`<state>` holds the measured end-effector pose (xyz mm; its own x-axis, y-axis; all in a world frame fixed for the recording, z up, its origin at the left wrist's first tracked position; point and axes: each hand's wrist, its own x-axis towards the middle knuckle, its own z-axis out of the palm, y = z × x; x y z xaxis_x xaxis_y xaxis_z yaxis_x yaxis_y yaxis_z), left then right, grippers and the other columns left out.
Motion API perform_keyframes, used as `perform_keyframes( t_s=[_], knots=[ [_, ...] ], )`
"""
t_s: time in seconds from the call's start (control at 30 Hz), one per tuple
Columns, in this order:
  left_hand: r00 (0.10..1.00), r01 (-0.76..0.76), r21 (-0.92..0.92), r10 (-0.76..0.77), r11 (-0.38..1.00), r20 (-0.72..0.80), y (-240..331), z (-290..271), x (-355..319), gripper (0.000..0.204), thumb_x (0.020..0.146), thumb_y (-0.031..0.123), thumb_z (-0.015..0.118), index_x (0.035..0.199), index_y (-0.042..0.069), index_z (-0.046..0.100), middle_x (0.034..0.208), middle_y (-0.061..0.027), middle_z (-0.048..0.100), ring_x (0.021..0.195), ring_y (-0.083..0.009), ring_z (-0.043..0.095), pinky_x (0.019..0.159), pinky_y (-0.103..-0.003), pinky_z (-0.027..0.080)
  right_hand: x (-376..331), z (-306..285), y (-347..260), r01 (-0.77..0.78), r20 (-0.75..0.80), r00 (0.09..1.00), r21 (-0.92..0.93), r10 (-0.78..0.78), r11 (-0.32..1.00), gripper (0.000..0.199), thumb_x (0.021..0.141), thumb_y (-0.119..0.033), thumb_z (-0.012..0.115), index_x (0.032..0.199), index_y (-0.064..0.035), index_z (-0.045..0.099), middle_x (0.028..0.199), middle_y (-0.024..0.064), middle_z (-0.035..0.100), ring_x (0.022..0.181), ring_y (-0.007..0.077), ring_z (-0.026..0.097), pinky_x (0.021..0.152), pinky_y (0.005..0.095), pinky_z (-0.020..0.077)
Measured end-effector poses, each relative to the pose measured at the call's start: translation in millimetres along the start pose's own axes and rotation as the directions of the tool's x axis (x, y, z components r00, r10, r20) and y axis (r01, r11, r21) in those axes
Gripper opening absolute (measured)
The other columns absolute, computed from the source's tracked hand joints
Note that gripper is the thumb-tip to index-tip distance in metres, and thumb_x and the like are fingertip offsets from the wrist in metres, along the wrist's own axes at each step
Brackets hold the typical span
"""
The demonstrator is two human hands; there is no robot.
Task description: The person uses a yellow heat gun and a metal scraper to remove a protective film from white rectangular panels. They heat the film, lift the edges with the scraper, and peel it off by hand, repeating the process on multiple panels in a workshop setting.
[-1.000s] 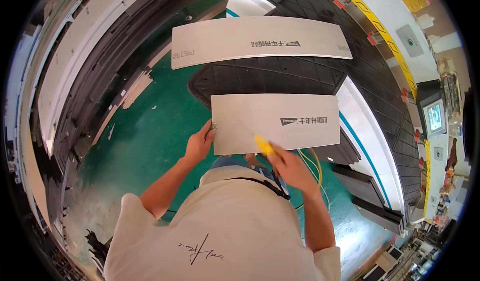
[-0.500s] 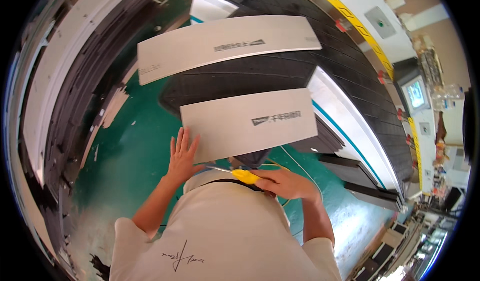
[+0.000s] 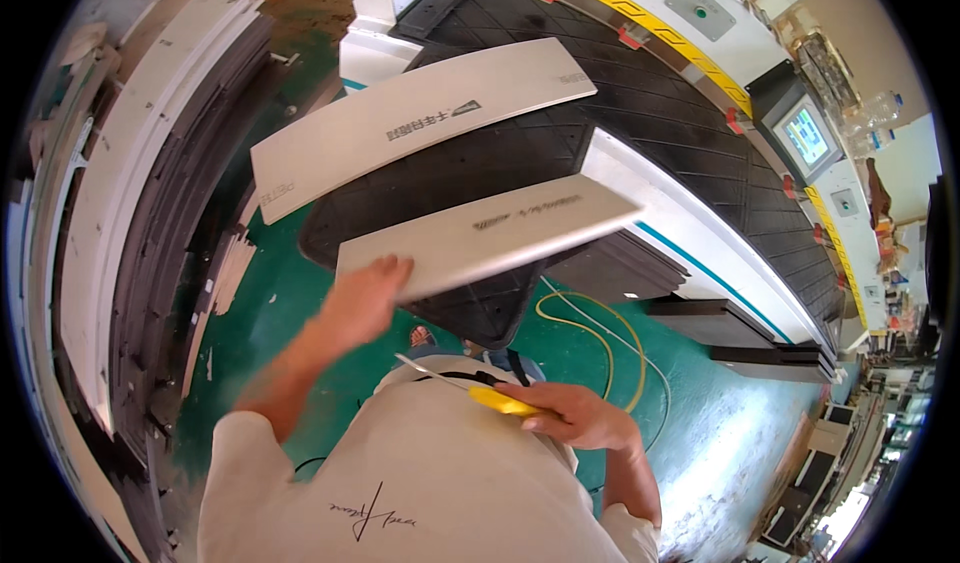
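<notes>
My left hand (image 3: 368, 298) grips the near left end of a pale rectangular panel (image 3: 455, 243), fingers on top. The panel is tilted, its near edge raised off the black table wing (image 3: 395, 203) and its right end beside the white machine edge. My right hand (image 3: 575, 415) is closed round a yellow-handled tool (image 3: 497, 401) with a long thin blade, held in front of my waist. The blade points left, apart from the panel. Farther away, a second pale panel (image 3: 330, 158) lies across the black wing and machine bed, touched by neither hand.
The slatted black machine bed (image 3: 690, 153) runs along the right, with a yellow strip, red clamps and a small screen (image 3: 803, 135). Stacked boards (image 3: 140, 163) stand at left. Dark boards (image 3: 730, 328) lean below the bed. A yellow hose (image 3: 610, 343) curls on the green floor.
My left hand has gone from lying spread on the near panel to gripping its end, and the panel has tilted up. My right hand has lowered slightly with the yellow-handled tool. The view has shifted.
</notes>
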<state>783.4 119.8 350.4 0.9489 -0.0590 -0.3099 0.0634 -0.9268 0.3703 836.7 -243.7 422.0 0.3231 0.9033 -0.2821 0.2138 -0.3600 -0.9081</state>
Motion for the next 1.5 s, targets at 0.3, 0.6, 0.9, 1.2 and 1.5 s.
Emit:
perform_keyframes(
  t_s=[0.3,0.6,0.9,1.2,1.5],
  knots=[
    [0.959,0.052,0.106,-0.02,0.993,-0.281,-84.2,-82.0,82.5,0.054,0.093,0.056,0.068,0.116,0.007,0.069,0.09,-0.0197,0.072,0.09,-0.0404,0.07,0.08,-0.05,0.053,112.1,51.2,15.7,-0.071,-0.169,0.985,-0.232,0.032,0.97,0.058,0.105,-0.026,0.059,0.158,-0.0138,0.041,0.105,0.0174,0.065,0.094,0.0381,0.066,0.083,0.0439,0.0541],
    [0.963,0.097,0.087,-0.071,0.991,-0.261,-80.2,-83.8,81.1,0.055,0.09,0.058,0.071,0.106,0.006,0.068,0.083,-0.0211,0.069,0.085,-0.0435,0.068,0.076,-0.052,0.052,114.2,41.2,28.9,-0.24,-0.383,0.908,-0.14,0.171,0.961,0.054,0.107,-0.03,0.054,0.157,-0.0135,0.042,0.101,0.0243,0.071,0.094,0.0431,0.069,0.081,0.0482,0.0543],
    [0.953,0.087,0.119,-0.047,0.989,-0.3,-55.3,-72.8,63.8,0.055,0.082,0.048,0.081,0.113,0.004,0.068,0.092,-0.0235,0.072,0.091,-0.0441,0.069,0.082,-0.052,0.053,62.1,-60.5,180.1,-0.234,-0.736,0.428,0.47,0.524,0.851,0.038,0.113,-0.041,0.043,0.126,-0.0081,0.055,0.071,0.0013,0.057,0.066,0.0139,0.063,0.057,0.0297,0.0475],
    [0.96,0.134,0.118,-0.099,0.984,-0.26,-47.9,-71.8,62.1,0.057,0.081,0.046,0.083,0.117,0.004,0.068,0.093,-0.0226,0.073,0.092,-0.0437,0.07,0.082,-0.052,0.054,14.4,-101.7,104.5,0.042,-0.714,0.572,0.517,0.404,0.855,0.04,0.112,-0.045,0.043,0.12,-0.0072,0.054,0.076,0.0017,0.059,0.061,0.0098,0.053,0.056,0.0273,0.0434],
    [0.969,0.065,0.14,-0.028,0.988,-0.246,-39.8,-66.4,49.5,0.044,0.087,0.037,0.078,0.116,0.009,0.062,0.085,-0.0182,0.072,0.085,-0.0394,0.071,0.076,-0.051,0.054,-11.8,-67.2,87.8,0.011,-0.563,0.709,0.611,0.425,0.792,0.048,0.111,-0.05,0.045,0.125,-0.006,0.055,0.08,0.0012,0.058,0.065,0.0103,0.052,0.059,0.0289,0.0433]
  ],
)
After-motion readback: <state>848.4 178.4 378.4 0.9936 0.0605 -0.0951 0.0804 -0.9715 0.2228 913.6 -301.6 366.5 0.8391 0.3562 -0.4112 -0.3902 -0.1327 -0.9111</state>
